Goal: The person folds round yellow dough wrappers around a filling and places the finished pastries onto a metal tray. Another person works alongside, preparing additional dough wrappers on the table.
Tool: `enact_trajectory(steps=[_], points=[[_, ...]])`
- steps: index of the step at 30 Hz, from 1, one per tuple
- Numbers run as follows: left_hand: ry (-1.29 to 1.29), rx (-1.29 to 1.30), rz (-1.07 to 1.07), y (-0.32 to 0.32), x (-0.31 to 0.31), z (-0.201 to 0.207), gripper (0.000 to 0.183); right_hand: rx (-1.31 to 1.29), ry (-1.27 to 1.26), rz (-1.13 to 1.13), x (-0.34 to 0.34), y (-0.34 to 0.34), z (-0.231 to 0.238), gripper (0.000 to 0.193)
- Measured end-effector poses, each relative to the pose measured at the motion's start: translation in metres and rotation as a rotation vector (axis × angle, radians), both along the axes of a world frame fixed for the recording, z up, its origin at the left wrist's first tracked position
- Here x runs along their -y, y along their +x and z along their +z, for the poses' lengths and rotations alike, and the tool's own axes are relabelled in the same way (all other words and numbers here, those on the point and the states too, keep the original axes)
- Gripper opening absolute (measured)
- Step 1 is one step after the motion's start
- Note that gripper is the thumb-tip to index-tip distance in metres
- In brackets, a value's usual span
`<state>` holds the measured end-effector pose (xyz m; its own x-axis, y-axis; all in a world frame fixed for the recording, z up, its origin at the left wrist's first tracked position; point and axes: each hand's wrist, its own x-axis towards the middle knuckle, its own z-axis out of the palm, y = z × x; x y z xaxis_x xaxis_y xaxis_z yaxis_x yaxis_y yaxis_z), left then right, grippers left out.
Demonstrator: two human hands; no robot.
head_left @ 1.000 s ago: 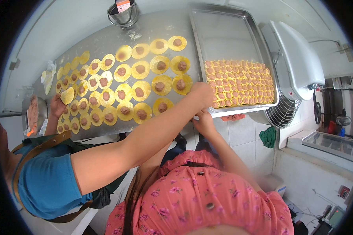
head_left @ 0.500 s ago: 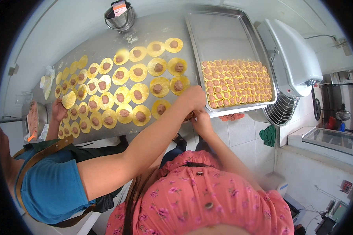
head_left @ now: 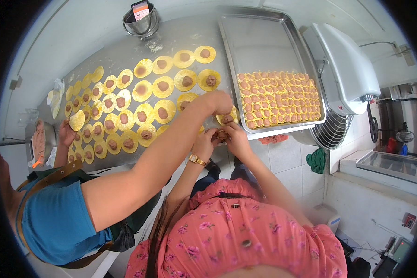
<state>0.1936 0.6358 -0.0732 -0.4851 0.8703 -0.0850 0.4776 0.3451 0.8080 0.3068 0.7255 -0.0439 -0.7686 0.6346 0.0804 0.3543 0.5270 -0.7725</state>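
Our fingers (head_left: 232, 132), left and right, pinch one dumpling (head_left: 222, 135); squeezing too hard could split it, and the co-worker's arm (head_left: 146, 180), just left, could jostle us.

Commercial kitchen | steel worktable (head_left: 180, 36) | large mixer (head_left: 342, 72) | dumplings (head_left: 279, 99) on tray (head_left: 264, 44)

The person wears a coral-pink top (head_left: 278, 241) of gathered, softly creased cloth, scattered with small purple-pink flowers on dark sprigs. Down its front sit a small button (head_left: 236, 206) with a pale, shiny centre and a rounder, dark button (head_left: 247, 242). A narrow dark band (head_left: 229, 194) crosses the waist. The legs are in dark blue trousers (head_left: 202, 184). A gold-coloured watch (head_left: 197, 160) with a squarish case circles the left wrist. The left hand (head_left: 205, 142) and right hand (head_left: 237, 141) are ungloved, the forearms sleeveless. Long, straight hair (head_left: 154, 241) hangs over the top's left side.
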Motion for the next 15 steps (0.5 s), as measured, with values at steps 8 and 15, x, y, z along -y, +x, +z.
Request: enact_trajectory(steps=[8, 15], points=[[-0.058, 0.060, -0.001, -0.004, 0.026, 0.004, 0.020, 0.194, 0.200, 0.187, 0.007, 0.008, 0.007, 0.021], [-0.107, 0.176, -0.042, 0.000, 0.037, 0.016, 0.019, -0.084, -0.122, 0.119, -0.088, 0.074, 0.061, 0.032]])
